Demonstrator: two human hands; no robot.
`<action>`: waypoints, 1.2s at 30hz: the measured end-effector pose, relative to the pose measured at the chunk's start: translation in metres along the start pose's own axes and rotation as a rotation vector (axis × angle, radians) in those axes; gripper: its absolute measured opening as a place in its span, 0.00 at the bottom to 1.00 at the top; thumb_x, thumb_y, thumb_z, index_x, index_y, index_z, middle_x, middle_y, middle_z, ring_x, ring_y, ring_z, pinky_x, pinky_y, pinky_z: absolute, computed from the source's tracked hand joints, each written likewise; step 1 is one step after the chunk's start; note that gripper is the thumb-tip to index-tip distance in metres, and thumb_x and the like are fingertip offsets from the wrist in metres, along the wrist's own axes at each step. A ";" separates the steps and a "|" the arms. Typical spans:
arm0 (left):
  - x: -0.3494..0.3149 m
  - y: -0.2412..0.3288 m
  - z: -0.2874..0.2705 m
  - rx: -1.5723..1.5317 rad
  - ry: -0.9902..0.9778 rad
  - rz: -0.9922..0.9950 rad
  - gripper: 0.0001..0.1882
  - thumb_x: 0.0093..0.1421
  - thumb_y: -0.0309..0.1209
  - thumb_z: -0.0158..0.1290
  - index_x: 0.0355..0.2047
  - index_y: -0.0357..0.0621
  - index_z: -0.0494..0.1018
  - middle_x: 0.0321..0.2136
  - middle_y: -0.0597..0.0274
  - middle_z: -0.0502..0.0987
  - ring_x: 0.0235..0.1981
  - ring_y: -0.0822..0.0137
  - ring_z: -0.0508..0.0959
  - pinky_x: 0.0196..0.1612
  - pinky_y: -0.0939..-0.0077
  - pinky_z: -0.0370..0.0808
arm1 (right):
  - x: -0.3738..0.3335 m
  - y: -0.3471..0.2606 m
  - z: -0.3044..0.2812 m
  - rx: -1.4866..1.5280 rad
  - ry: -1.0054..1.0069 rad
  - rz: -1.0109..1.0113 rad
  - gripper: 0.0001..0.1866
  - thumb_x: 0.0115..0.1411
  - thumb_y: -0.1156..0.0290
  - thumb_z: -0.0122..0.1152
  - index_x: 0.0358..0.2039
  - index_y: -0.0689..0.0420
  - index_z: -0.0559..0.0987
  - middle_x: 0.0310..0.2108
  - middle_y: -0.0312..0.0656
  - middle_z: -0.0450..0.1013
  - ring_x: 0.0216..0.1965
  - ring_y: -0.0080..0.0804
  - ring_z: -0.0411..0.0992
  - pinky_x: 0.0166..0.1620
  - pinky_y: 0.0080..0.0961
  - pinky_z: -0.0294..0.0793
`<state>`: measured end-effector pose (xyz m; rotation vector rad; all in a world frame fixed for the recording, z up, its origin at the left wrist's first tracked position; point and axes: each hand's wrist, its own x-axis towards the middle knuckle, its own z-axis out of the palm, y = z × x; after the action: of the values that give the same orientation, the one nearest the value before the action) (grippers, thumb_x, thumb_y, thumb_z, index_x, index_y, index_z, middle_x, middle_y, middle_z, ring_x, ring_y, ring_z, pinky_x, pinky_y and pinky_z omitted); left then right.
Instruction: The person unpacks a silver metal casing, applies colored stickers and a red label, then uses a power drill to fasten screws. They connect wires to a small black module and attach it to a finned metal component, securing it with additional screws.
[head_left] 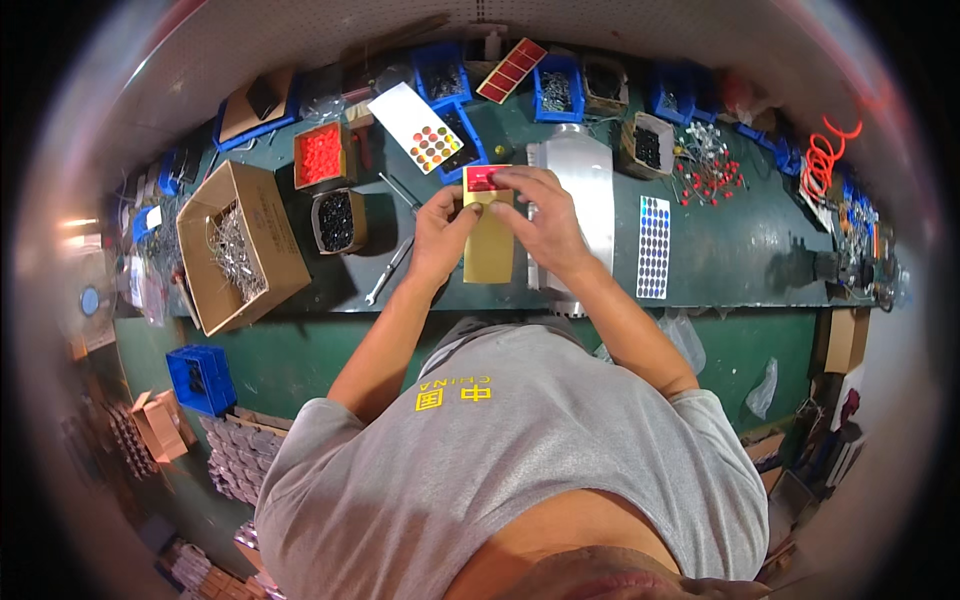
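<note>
Over the bench's front part I hold up a yellowish sticker backing sheet [489,250] with a red label [480,174] at its far end. My left hand [440,238] pinches the sheet's left edge, thumb on top. My right hand [550,222] grips it from the right side, thumb on the sheet and fingertips at the red label. I cannot tell whether the label's edge is lifted. Just right of the sheet, partly behind my right hand and forearm, lies a smooth silver metal housing [590,185].
Left stand a cardboard box of metal pins [285,235], a box of red parts [320,155], a box of black parts [340,222] and a wrench [388,272]. A round-sticker sheet [654,250] lies right, near red-tipped parts [708,170]. Blue bins [558,88] line the back.
</note>
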<state>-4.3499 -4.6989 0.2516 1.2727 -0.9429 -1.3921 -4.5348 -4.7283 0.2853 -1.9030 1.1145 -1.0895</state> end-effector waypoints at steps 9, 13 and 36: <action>-0.007 0.005 0.023 0.343 -0.195 0.156 0.08 0.64 0.21 0.56 0.44 0.34 0.77 0.33 0.69 0.77 0.33 0.80 0.73 0.37 0.82 0.71 | -0.019 0.005 -0.019 0.109 -0.037 0.169 0.13 0.59 0.70 0.68 0.42 0.64 0.83 0.38 0.50 0.80 0.41 0.47 0.79 0.46 0.36 0.77; -0.010 0.020 0.035 0.447 -0.256 0.223 0.09 0.64 0.24 0.58 0.43 0.33 0.77 0.33 0.65 0.76 0.35 0.76 0.74 0.38 0.78 0.71 | -0.024 0.003 -0.036 0.081 -0.053 0.174 0.11 0.61 0.71 0.66 0.40 0.64 0.83 0.36 0.51 0.80 0.39 0.46 0.79 0.43 0.36 0.77; -0.018 -0.014 0.020 0.281 -0.090 0.114 0.08 0.68 0.28 0.54 0.37 0.36 0.69 0.27 0.58 0.73 0.29 0.71 0.71 0.34 0.69 0.70 | -0.018 0.020 -0.048 0.993 0.173 0.457 0.07 0.67 0.70 0.62 0.40 0.60 0.80 0.54 0.43 0.75 0.49 0.26 0.72 0.53 0.31 0.72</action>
<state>-4.3722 -4.6794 0.2446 1.3469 -1.2888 -1.2673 -4.5897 -4.7269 0.2832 -0.7533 0.7893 -1.2191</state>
